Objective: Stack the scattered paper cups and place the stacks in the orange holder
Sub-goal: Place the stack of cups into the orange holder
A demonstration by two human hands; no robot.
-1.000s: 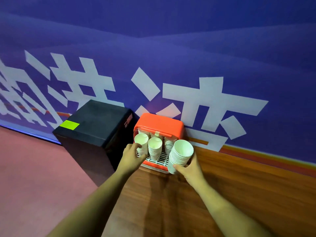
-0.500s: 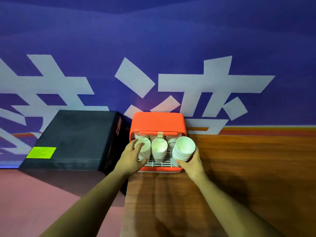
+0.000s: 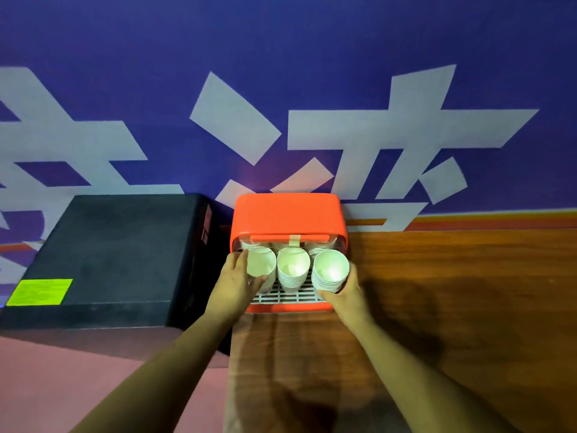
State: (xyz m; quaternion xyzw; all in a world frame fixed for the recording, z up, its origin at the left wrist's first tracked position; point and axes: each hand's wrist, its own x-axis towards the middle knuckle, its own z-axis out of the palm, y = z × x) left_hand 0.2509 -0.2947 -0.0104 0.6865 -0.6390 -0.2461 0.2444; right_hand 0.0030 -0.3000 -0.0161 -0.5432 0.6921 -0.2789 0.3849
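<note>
**Two cup stacks held at the holder mouth: tipping and jamming risk**

The left grip (image 3: 235, 281) wraps the left cup stack (image 3: 261, 267), with the thumb across its front. The right grip (image 3: 346, 293) clasps the right cup stack (image 3: 331, 271) from below and from the outer side. Both stacks are at the front of the orange holder (image 3: 288, 214), over the white grate (image 3: 287, 297). The middle cup stack (image 3: 293, 270) stands close between them. The right stack's base is hidden by the hand.

Judged risks:
- All three stacks lean toward the camera, so an early release could spill one onto the wooden surface (image 3: 452, 292).
- Pushing a stack deeper could catch its rims on the clear flap or knock the middle stack.
- A hard squeeze could crush the paper.
- The holder sits at the surface's left edge, beside the black box (image 3: 118, 245), and a shove could shift it.
</note>
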